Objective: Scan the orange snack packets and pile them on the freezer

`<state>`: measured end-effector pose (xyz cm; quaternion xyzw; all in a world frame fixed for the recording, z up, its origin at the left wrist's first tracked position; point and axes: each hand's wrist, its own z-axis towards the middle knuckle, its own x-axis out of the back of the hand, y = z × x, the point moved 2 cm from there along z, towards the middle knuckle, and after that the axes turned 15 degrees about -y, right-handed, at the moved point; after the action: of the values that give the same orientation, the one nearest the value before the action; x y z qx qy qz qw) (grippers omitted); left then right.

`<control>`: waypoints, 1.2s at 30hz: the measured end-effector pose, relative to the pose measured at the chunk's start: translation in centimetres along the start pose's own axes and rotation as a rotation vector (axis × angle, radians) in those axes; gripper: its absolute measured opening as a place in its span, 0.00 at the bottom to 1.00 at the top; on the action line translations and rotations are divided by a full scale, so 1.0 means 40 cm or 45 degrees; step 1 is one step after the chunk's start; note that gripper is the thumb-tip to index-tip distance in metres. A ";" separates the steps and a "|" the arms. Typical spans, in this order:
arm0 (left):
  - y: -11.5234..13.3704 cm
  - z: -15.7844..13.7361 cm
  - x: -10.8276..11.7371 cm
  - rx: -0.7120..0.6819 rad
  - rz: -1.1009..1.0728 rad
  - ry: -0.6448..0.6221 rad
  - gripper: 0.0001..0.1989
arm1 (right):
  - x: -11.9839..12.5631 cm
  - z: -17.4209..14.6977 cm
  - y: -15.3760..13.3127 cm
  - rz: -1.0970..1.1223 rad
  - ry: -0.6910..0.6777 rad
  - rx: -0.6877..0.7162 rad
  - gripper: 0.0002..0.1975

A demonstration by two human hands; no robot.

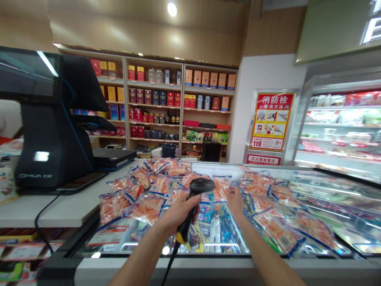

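My left hand is wrapped round the handle of a black barcode scanner with a yellow accent and a cable running down. The scanner's head is upright, close beside a clear blue-edged food packet with pale orange pieces inside and a barcode label. My right hand has its fingers closed at that packet's right edge. Similar packets are piled on the left of the glass-topped freezer. More packets lie spread out on the right. Blue and yellow packages show through the glass below my hands.
A dark checkout terminal stands on the white counter at left. Shelves of boxes and bottles line the back wall, with a red poster farther right. A refrigerated display case stands at far right.
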<state>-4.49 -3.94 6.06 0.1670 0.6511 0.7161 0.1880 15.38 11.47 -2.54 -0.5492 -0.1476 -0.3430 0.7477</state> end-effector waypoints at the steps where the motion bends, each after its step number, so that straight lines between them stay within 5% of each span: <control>1: 0.003 -0.001 -0.002 0.001 0.006 -0.006 0.15 | 0.001 0.000 0.001 0.008 0.009 0.007 0.19; 11: 0.004 -0.066 0.092 -0.006 0.022 0.324 0.15 | 0.021 -0.002 -0.072 0.211 0.093 0.121 0.20; 21: 0.003 -0.164 0.162 0.047 0.010 0.564 0.15 | -0.167 -0.076 -0.270 -0.050 -0.224 0.232 0.14; 29: -0.019 -0.171 0.155 0.026 0.028 0.569 0.14 | -0.205 -0.074 -0.298 -0.277 -0.229 0.095 0.14; 36: -0.028 -0.127 0.099 0.088 0.050 0.385 0.15 | -0.124 -0.083 -0.218 -0.306 -0.187 0.116 0.19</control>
<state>-10.35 -6.36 4.44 0.0763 0.6928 0.7139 0.0678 5.38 8.75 -0.38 -0.5167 -0.2820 -0.3818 0.7126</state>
